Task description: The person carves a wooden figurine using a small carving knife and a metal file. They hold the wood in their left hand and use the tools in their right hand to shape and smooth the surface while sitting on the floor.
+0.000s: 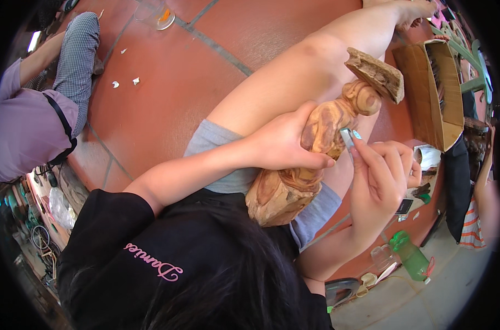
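Note:
Across my lap lies a carved wooden figure (328,125) with swirling brown grain, rounded in the middle. Its lower end is a rough, blocky base (280,201), and a flat rough slab of wood (377,74) tops the other end. My left hand (286,140) wraps round the figure's middle, thumb along the near side. Between the thumb and fingers of my right hand (379,173) is a small folded grey-blue strip (347,137), which looks like sandpaper. The strip is at the right side of the carving; whether it touches the wood I cannot tell.
On the right stands an open cardboard box (426,99). A green plastic bottle (410,256) and clear cups (382,256) are at the lower right. A glass with orange contents (165,19) sits on the red tiles. Another person (38,124) sits at the left.

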`<state>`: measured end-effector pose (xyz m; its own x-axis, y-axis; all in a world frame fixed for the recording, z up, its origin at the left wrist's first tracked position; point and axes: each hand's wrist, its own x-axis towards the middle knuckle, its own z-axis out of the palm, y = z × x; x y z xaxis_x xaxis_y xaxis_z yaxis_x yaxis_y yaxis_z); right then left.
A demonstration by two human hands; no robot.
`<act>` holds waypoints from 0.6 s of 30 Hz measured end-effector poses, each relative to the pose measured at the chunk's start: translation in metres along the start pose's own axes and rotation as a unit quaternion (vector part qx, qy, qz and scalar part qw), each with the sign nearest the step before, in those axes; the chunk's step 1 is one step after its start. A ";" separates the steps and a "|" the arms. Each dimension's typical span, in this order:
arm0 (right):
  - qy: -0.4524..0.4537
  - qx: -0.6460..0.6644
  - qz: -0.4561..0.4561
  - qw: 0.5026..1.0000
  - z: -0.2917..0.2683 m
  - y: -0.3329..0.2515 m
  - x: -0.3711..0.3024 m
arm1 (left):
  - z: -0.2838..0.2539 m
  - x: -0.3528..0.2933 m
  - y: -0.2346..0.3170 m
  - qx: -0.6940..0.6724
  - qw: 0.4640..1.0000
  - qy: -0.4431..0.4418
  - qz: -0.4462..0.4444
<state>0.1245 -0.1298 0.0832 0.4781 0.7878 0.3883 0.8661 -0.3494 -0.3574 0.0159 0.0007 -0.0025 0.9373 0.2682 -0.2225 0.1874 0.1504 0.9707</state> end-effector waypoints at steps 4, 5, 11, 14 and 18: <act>-0.044 0.011 0.004 0.999 -0.003 0.000 -0.001 | -0.002 -0.001 0.003 0.007 1.000 -0.001 0.004; -0.048 0.010 0.001 0.999 -0.006 0.000 0.002 | -0.003 -0.001 0.004 0.007 1.000 -0.005 -0.006; -0.069 0.003 -0.009 0.998 -0.007 0.000 0.004 | -0.004 -0.002 0.006 0.008 1.000 -0.009 -0.016; -0.057 -0.002 -0.010 0.998 -0.004 -0.004 0.006 | -0.004 -0.003 0.004 0.009 1.000 -0.002 -0.006; -0.086 0.001 -0.010 0.996 -0.009 -0.003 0.005 | -0.004 -0.003 0.009 0.012 0.999 -0.020 -0.030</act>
<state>0.1254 -0.1295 0.0936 0.4288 0.8696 0.2447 0.8749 -0.3322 -0.3525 0.0135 0.0055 0.0066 0.9351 0.2200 -0.2779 0.2512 0.1419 0.9575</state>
